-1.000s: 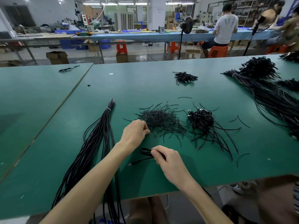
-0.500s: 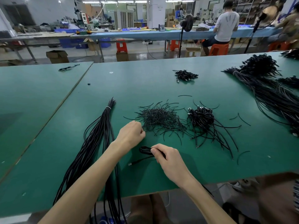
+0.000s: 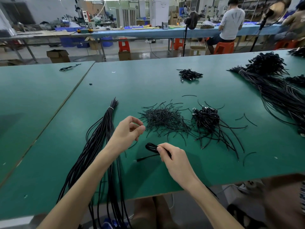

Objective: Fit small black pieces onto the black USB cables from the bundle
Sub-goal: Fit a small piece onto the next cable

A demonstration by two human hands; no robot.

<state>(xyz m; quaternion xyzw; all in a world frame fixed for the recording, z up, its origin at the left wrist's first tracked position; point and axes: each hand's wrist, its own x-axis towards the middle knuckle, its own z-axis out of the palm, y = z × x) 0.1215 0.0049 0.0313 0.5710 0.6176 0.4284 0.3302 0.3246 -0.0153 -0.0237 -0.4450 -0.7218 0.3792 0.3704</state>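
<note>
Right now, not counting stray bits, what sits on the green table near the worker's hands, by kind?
Tied bundle of long cables: 1
Loose heap of short thin pieces: 1
Tangled heap of coiled cables: 1
Single coiled cable, held in the right hand: 1
Total: 4

You're looking across a green worktop (image 3: 165, 83), w/ a 2nd worktop (image 3: 33, 96) butting up on the left. Beyond, a long blue bench (image 3: 148, 33) is spanning the room; a person (image 3: 231, 22) is sitting there on an orange stool (image 3: 223, 47). A cardboard box (image 3: 58, 55) is sitting on the glossy floor (image 3: 145, 54).
</note>
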